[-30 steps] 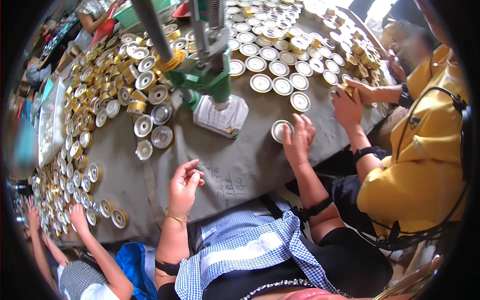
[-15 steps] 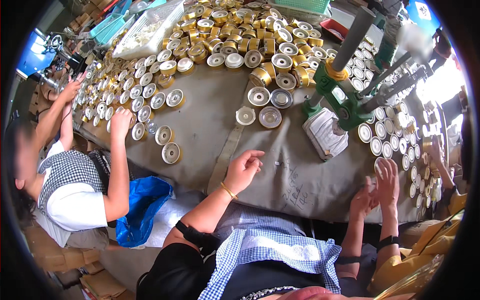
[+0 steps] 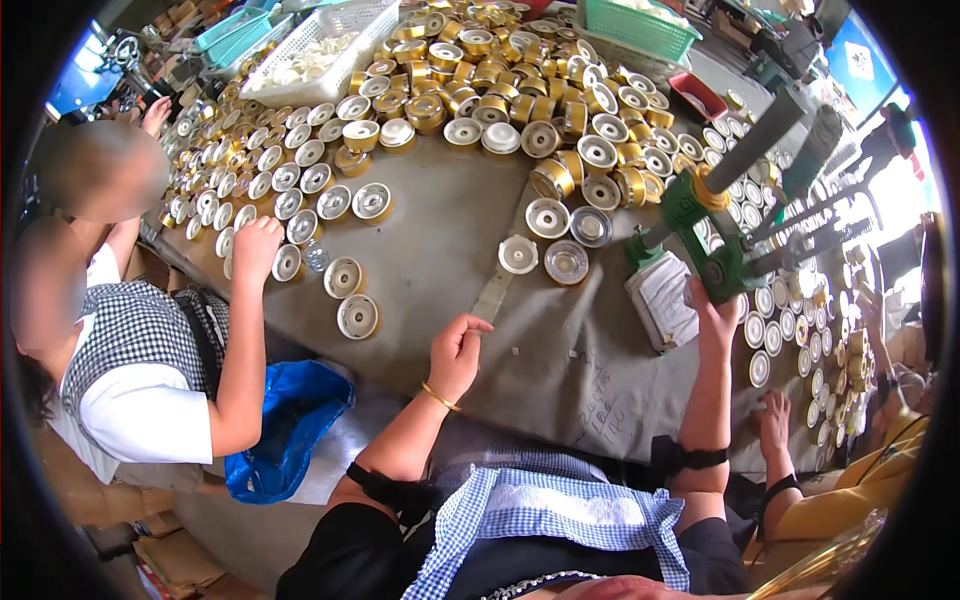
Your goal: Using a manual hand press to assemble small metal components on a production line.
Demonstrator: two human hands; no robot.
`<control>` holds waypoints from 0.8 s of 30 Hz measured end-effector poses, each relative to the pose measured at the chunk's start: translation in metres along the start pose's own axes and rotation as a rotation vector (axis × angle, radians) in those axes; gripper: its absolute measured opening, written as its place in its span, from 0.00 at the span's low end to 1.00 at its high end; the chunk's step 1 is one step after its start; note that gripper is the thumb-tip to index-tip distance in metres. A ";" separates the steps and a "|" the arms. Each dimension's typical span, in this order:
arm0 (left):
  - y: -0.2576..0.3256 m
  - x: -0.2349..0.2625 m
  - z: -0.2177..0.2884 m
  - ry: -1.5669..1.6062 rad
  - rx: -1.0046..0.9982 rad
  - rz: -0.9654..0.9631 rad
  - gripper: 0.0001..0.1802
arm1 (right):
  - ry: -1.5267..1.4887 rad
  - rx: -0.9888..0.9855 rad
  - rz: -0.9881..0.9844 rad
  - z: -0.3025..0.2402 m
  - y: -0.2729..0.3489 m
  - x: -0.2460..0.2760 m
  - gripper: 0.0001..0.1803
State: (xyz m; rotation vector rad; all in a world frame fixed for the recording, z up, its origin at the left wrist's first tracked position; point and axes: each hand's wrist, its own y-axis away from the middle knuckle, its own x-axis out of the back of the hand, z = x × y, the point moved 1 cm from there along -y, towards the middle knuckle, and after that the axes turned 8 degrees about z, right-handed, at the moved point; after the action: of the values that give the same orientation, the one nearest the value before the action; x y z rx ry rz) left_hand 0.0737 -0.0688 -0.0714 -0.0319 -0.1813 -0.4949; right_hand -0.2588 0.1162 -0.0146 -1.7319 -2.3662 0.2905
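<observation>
My left hand (image 3: 457, 355), a gold bangle at its wrist, hovers over the near side of the table, index finger pointing right and the others curled in. Nothing shows in it. Under the head of a green hand press (image 3: 710, 240), my right hand (image 3: 716, 308) reaches up; the press hides most of its fingers, so I cannot tell if they grip. Beside it a whitish cloth-wrapped block (image 3: 662, 300) sits at the press's foot. Between my hands and the heap lie a white disc (image 3: 518, 255), a clear-topped round part (image 3: 567, 262) and a gold-rimmed round part (image 3: 547, 218).
Gold-sided round parts (image 3: 480, 75) are heaped at the back. White (image 3: 325, 60) and green baskets (image 3: 640, 28) and a red tray (image 3: 697, 97) stand behind. A co-worker's hand (image 3: 257, 248) is at left, another's (image 3: 775, 420) at right. A blue bag (image 3: 285, 430) hangs by the table edge.
My right hand has risen from the near edge to the press head. My left hand has shifted slightly left and lower, its fingers curling. The right co-worker's hand has drawn down. The view has shifted.
</observation>
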 end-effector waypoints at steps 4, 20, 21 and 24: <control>-0.024 -0.002 0.013 0.006 -0.011 0.109 0.08 | -0.006 -0.100 0.161 0.003 0.002 -0.013 0.15; -0.299 -0.076 -0.001 -1.127 -0.737 0.261 0.40 | 0.083 0.053 0.290 0.019 0.061 -0.046 0.15; -0.293 -0.076 -0.001 -1.123 -0.765 0.223 0.39 | 0.072 0.045 0.278 0.017 0.060 -0.045 0.15; -0.253 -0.053 0.009 -0.990 -0.841 0.254 0.41 | 0.067 -0.008 0.307 0.002 0.063 -0.050 0.15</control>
State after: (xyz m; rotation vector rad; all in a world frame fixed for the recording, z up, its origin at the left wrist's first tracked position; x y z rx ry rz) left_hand -0.0940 -0.2655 -0.0751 -1.1228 -0.9133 -0.2340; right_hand -0.1869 0.0870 -0.0353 -2.0731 -2.0539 0.2627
